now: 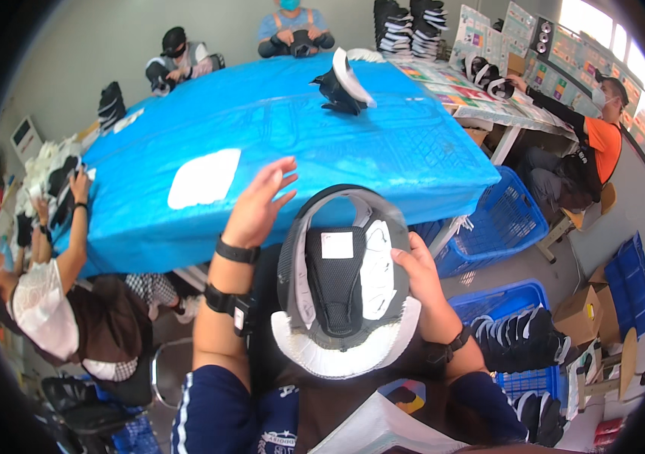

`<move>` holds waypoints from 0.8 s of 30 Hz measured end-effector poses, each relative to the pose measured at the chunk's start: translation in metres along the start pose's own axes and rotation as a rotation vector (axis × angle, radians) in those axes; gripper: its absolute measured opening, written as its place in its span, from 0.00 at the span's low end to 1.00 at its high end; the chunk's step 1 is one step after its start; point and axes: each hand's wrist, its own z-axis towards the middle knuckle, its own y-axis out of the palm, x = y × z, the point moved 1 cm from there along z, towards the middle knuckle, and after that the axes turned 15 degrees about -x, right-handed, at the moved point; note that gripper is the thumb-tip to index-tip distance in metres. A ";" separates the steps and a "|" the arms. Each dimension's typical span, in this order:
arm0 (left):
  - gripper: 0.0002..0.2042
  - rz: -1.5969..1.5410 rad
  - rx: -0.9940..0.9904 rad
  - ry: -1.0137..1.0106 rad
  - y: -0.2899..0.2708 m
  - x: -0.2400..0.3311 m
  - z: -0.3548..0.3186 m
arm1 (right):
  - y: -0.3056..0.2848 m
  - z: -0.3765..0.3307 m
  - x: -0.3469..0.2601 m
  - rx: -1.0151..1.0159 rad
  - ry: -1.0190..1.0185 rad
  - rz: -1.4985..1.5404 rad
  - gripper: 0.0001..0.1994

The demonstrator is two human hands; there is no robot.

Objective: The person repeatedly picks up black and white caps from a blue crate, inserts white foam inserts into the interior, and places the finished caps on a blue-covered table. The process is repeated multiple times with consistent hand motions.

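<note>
A padded helmet liner (335, 276), black mesh with white side pads and a thick white rim along its near edge, is held up before my chest. My right hand (422, 284) grips its right side, with the thumb over the grey edge and the other fingers mostly hidden behind. My left hand (266, 200) is raised beyond the liner's left side, open and holding nothing, its fingers apart. A small white label (337, 245) shows on the mesh inside.
The table's blue cover (285, 151) carries a white sheet (205, 179) and another black-and-white liner (347, 85). Blue baskets (500, 223) stand to the right, with stacked liners (523, 337) near me. Co-workers sit at the left (73, 280), far side and right (602, 140).
</note>
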 end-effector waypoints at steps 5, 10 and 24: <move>0.23 -0.121 0.068 -0.056 0.018 -0.096 -0.080 | -0.008 -0.021 0.026 0.026 0.090 0.110 0.17; 0.21 -0.148 -0.133 0.039 0.022 -0.105 -0.095 | -0.001 -0.031 0.029 -0.085 0.306 0.061 0.23; 0.11 -0.067 -0.295 0.122 0.027 -0.108 -0.100 | 0.013 -0.023 0.026 -0.004 0.176 0.101 0.19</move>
